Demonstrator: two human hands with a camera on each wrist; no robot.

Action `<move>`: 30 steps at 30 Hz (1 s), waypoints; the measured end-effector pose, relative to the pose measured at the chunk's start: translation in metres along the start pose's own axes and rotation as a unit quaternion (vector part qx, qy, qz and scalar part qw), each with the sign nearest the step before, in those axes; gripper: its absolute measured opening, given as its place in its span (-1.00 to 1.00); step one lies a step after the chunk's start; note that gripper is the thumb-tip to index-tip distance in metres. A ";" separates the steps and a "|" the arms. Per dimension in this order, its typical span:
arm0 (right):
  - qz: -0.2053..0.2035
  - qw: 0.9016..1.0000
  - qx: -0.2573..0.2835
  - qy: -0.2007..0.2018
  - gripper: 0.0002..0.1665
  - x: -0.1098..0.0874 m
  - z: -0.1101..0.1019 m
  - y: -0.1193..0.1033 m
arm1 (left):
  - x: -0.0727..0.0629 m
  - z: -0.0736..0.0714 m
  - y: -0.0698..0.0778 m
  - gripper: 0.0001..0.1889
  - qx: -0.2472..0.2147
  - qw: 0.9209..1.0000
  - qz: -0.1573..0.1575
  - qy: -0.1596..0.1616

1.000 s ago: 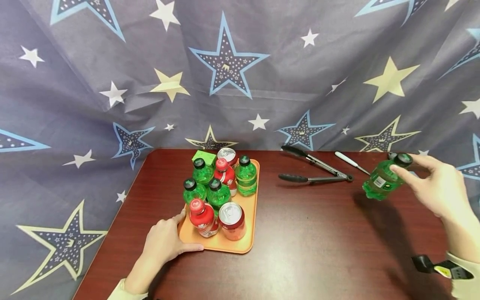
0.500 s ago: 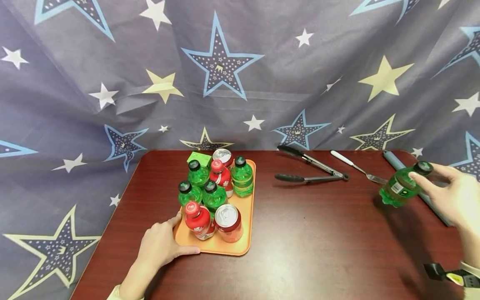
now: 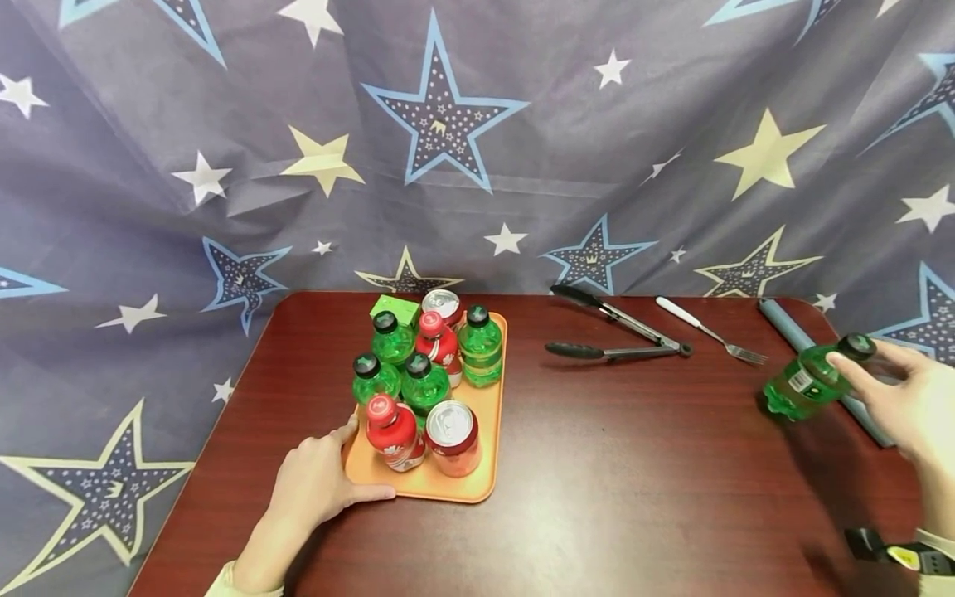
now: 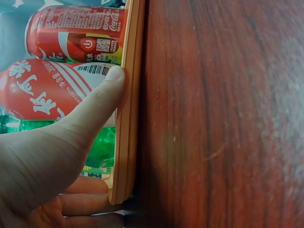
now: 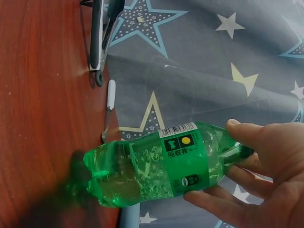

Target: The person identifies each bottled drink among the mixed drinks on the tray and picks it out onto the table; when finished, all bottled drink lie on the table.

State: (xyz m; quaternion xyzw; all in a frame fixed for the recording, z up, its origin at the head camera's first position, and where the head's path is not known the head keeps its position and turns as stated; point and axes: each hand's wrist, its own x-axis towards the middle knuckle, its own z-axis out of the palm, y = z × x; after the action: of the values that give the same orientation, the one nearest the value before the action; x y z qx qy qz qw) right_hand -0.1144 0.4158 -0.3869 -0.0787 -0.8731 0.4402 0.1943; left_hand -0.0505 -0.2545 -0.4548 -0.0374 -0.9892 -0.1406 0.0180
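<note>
Reddish-brown wood, that's the desk (image 3: 597, 473), shining palest just to the right of the orange tray (image 3: 487, 406). And there's the tray itself, lying with its long sides running front to back, loaded up! Over to the right of the tray's back half, it's the tongs (image 3: 642, 352), arms spread in a wide V, black ends towards the tray, hinge pointing away. Further right of the tray, beyond the tongs, here's the fork (image 3: 690, 319), white handle at the back, tines slanting forward. And farthest right of the tray, a grey-blue tube (image 3: 785, 323), set diagonally, its middle hidden.
</note>
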 end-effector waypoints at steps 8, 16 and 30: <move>0.029 1.000 -0.006 0.004 -0.45 -0.004 0.002 0.010 | 0.001 -0.001 0.000 0.30 -0.006 1.000 -0.001 -0.003; 0.036 0.999 -0.019 0.004 -0.51 -0.003 0.002 0.013 | 0.001 -0.002 0.001 0.30 -0.008 1.000 -0.004 -0.004; 0.034 0.998 -0.056 0.010 -0.49 0.000 0.001 0.008 | 0.000 -0.004 0.002 0.29 -0.006 1.000 0.002 -0.004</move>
State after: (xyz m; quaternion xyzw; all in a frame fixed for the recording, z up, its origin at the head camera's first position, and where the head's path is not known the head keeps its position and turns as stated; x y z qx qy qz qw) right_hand -0.1146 0.4202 -0.3941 -0.1231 -0.8913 0.3960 0.1835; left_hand -0.0503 -0.2532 -0.4506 -0.0399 -0.9883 -0.1466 0.0145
